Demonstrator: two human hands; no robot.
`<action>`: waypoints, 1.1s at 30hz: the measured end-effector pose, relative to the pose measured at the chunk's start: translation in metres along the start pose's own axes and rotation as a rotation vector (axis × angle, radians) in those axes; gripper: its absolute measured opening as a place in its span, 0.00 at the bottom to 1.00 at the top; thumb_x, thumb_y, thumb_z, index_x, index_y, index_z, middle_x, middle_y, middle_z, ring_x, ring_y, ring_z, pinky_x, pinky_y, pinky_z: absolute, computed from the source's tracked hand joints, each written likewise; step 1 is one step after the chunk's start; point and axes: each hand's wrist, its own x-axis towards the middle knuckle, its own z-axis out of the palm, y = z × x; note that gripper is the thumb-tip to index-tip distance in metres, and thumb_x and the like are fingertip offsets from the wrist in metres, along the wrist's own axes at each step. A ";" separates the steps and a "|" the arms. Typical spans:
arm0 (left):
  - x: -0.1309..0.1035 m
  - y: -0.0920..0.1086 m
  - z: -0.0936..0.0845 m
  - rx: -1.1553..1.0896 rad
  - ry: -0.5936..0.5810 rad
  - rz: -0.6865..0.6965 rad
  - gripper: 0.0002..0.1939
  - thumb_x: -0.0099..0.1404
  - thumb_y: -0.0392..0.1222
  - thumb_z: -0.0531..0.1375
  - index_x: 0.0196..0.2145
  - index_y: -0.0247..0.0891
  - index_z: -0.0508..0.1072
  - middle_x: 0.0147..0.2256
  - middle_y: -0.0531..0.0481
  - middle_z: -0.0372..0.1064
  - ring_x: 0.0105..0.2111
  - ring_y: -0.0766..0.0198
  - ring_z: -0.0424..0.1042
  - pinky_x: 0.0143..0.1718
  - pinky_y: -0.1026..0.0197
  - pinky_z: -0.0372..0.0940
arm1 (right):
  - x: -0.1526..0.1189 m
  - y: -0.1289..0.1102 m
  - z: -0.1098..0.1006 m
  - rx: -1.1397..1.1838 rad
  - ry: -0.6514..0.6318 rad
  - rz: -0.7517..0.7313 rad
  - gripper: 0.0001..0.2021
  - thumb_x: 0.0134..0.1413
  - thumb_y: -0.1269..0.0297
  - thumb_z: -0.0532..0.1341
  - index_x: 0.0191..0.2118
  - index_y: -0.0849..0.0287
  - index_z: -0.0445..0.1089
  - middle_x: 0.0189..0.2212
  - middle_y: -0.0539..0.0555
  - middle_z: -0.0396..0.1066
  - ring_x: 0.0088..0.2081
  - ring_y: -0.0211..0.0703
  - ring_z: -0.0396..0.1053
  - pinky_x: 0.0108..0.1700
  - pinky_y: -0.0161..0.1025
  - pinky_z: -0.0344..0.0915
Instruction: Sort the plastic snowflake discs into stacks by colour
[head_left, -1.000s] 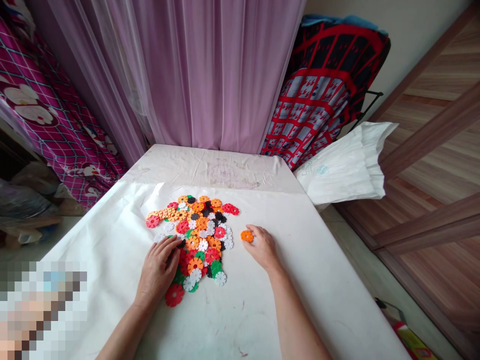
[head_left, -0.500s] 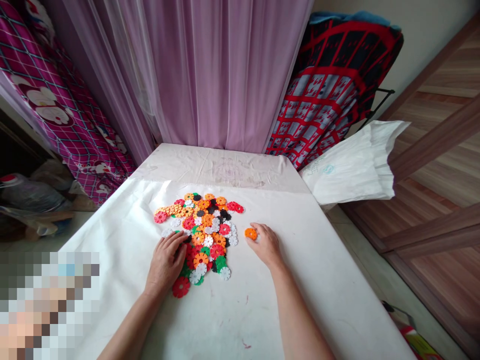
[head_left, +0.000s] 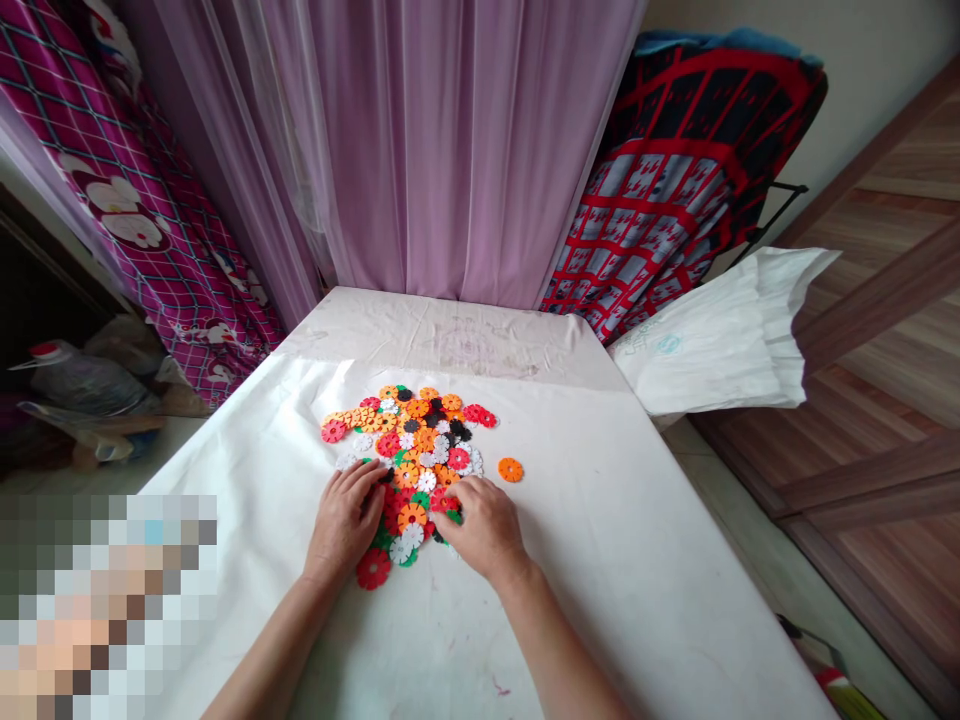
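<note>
A loose pile of notched plastic discs [head_left: 425, 440] in red, orange, white, green and black lies on the white-covered table [head_left: 600, 560]. My left hand [head_left: 349, 515] rests at the pile's left edge, its fingers slightly spread over the discs. At the lower right of the pile is my right hand [head_left: 484, 525], with thumb and fingers curved around a red disc and a green one; whether it grips either cannot be made out. A single orange disc [head_left: 511, 470] lies flat on the cloth, apart from the pile and beyond my right hand.
Purple curtains [head_left: 465, 150] hang behind the table. A white sack [head_left: 720, 340] stands at its right edge, beside a red and black patterned cloth [head_left: 645, 200]. Plastic bottles and bags [head_left: 90, 385] are on the left, and a blurred patch covers the lower left.
My right hand has let go of the orange disc, which now lies on the cloth, and has moved left onto the pile. The view has shifted slightly; my left hand stays at the pile.
</note>
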 end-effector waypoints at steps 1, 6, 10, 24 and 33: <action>0.000 0.001 0.000 0.000 -0.001 0.000 0.18 0.69 0.52 0.51 0.47 0.44 0.76 0.51 0.46 0.76 0.55 0.52 0.70 0.60 0.41 0.60 | -0.001 -0.007 0.004 -0.028 -0.020 0.020 0.08 0.50 0.60 0.67 0.36 0.54 0.73 0.36 0.54 0.75 0.40 0.48 0.72 0.43 0.41 0.66; -0.001 0.001 0.001 0.009 -0.017 -0.016 0.19 0.70 0.52 0.51 0.48 0.44 0.75 0.52 0.46 0.75 0.56 0.52 0.70 0.61 0.40 0.58 | 0.001 -0.011 0.017 0.003 -0.048 0.089 0.12 0.49 0.64 0.66 0.41 0.54 0.72 0.41 0.57 0.74 0.43 0.50 0.72 0.45 0.43 0.69; -0.001 0.001 0.001 0.011 -0.018 -0.014 0.19 0.70 0.52 0.50 0.48 0.45 0.76 0.52 0.45 0.75 0.56 0.52 0.70 0.61 0.40 0.58 | 0.003 0.000 0.022 0.170 0.003 0.135 0.17 0.45 0.66 0.66 0.44 0.54 0.71 0.40 0.55 0.74 0.41 0.48 0.73 0.45 0.43 0.70; -0.001 0.000 0.001 0.021 -0.027 -0.017 0.18 0.69 0.52 0.51 0.48 0.45 0.75 0.53 0.47 0.75 0.56 0.51 0.69 0.62 0.39 0.57 | -0.029 0.063 -0.020 -0.069 0.058 0.190 0.05 0.48 0.66 0.62 0.34 0.54 0.72 0.35 0.54 0.72 0.38 0.47 0.71 0.42 0.42 0.66; 0.000 0.001 0.001 0.017 -0.006 0.009 0.18 0.69 0.52 0.51 0.47 0.45 0.76 0.51 0.46 0.75 0.55 0.52 0.70 0.61 0.41 0.59 | 0.008 0.042 -0.019 -0.035 0.064 0.060 0.06 0.54 0.70 0.60 0.37 0.53 0.73 0.41 0.53 0.75 0.45 0.47 0.69 0.49 0.41 0.64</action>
